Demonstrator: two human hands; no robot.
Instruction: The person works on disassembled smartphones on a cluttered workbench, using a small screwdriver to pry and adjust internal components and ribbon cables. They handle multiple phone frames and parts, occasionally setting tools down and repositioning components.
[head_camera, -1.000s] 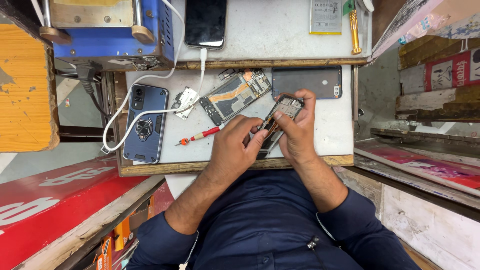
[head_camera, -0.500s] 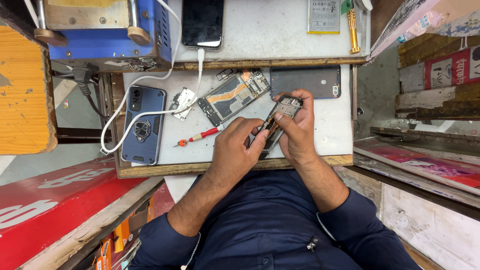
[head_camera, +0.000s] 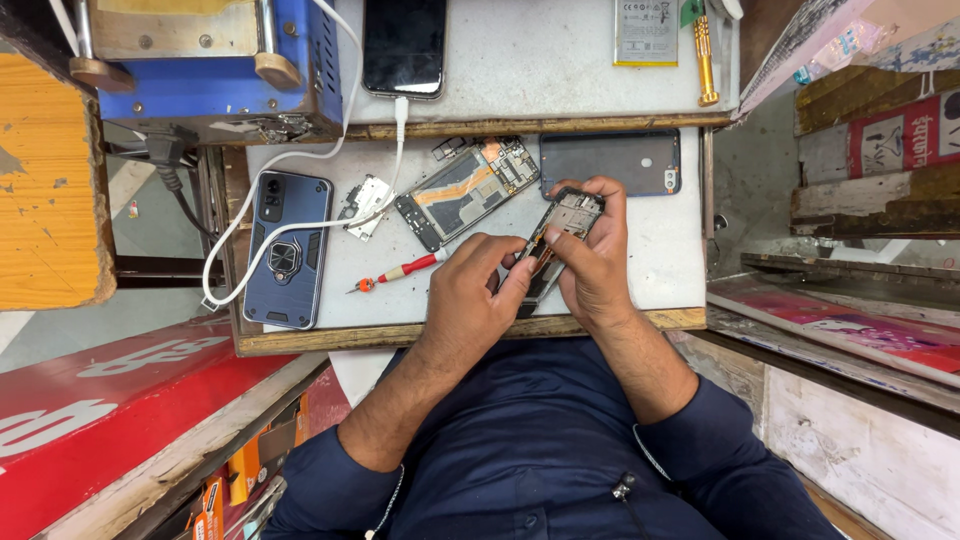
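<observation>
Head view: I see both hands gripping an opened phone frame (head_camera: 556, 243) just above the surface's (head_camera: 690, 260) front edge; left hand (head_camera: 470, 300) pinches its lower end, right hand (head_camera: 592, 262) clasps its upper part. A red screwdriver (head_camera: 400, 271) lies just left.

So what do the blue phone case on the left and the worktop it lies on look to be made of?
The blue phone case looks like hard, matte plastic or rubber: ridged, angular panels with a dull sheen, and a darker ring on its back that might be metal. The worktop seems to be a white laminate sheet on wood: its flat face is scuffed, and a bare brown timber strip shows along its front edge.
</observation>
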